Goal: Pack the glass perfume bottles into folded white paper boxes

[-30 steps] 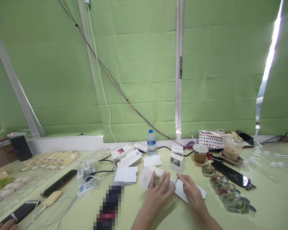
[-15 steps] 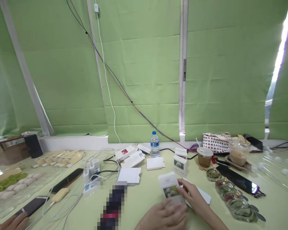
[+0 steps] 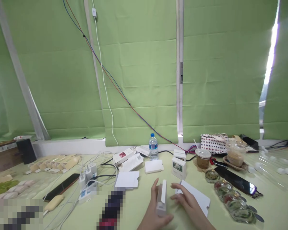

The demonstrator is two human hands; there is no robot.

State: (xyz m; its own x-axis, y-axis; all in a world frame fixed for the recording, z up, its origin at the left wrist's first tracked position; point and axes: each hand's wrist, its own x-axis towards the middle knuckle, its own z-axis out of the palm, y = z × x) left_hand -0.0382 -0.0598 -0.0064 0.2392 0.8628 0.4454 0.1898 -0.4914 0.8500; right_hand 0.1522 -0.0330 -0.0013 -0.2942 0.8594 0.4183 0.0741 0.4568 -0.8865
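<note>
A small white box stands on edge in my left hand, the thumb on its near side and the fingers behind it. Just right of the box, my right hand has its fingers apart and holds nothing. Under and beside my right hand lies a flat white carton. Beyond the hands stands a white box with a flower picture, with another white box behind it. A flat white box and a white card sleeve lie further left.
A water bottle stands at the back. Cables and a power strip are on the left, near phones. On the right are a lidded drink cup, a black phone, round clear cases and clear tubes.
The box in my left hand has turned from showing its printed face to standing on edge. My right hand has moved off it, and its fingers have spread.
</note>
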